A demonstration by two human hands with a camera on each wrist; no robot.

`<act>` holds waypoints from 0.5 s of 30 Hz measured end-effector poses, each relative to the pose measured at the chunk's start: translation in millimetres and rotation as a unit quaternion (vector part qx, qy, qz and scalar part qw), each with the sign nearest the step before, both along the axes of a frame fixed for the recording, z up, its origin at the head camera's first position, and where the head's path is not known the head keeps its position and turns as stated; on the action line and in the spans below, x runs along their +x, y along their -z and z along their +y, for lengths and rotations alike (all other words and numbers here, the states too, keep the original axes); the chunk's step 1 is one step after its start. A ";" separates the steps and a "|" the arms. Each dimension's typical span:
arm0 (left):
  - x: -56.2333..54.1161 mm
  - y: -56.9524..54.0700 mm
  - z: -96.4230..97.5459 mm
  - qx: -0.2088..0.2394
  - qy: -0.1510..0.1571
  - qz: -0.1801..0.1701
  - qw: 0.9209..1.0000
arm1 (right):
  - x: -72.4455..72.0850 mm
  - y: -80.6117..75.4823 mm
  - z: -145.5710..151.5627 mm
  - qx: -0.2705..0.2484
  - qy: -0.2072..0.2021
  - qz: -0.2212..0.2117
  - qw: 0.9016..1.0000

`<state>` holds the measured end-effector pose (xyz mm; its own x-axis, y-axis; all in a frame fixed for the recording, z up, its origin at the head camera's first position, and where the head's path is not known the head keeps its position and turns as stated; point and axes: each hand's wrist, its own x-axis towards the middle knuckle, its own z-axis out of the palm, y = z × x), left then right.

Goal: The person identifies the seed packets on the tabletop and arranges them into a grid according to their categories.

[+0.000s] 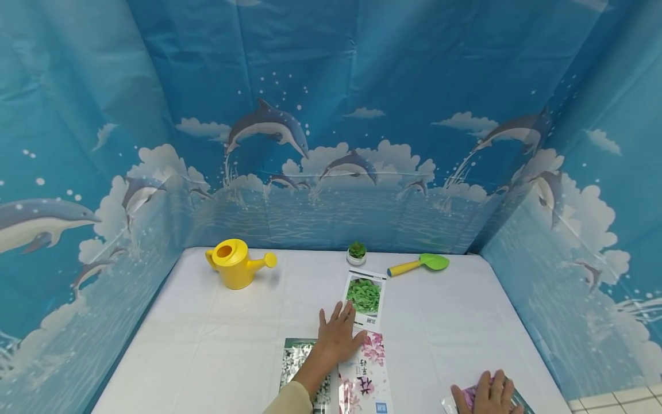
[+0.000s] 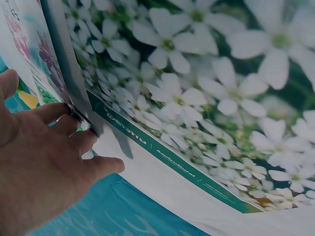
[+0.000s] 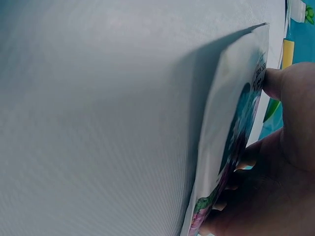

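Touching pink-flowered white packet (image 1: 365, 374): left grip (image 1: 338, 338), unclenched | purple-printed packet (image 1: 469, 394) (partly covered) under right grip (image 1: 490, 398), unclenched

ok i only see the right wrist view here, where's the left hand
Observer: In the head view, the left hand reaches over the top end of a pink-flower packet, fingers spread.
Operator: any other packet right beside that pink one
Observer: Yes, a white-flower packet lies to its left.
Operator: and is anything standing at the far left
Observer: A yellow watering can stands there, its spout pointing right in the head view.
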<state>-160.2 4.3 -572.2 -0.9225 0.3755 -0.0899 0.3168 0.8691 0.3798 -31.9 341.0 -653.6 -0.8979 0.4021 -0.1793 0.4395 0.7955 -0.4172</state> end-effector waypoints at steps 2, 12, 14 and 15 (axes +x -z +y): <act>-0.2 -0.8 -1.7 0.003 -0.003 -0.005 1.000 | -0.1 -0.1 -0.2 0.002 0.000 0.001 1.000; -1.9 3.7 -7.9 0.010 -0.014 -0.003 1.000 | -0.1 -1.5 -0.9 0.005 -0.004 -0.005 1.000; -1.5 3.8 -9.4 0.008 -0.013 -0.001 1.000 | 0.2 -1.6 -0.9 0.007 -0.004 -0.006 1.000; -1.3 3.8 -10.3 0.006 -0.013 0.001 1.000 | 0.4 -1.6 -0.9 0.008 -0.005 -0.006 1.000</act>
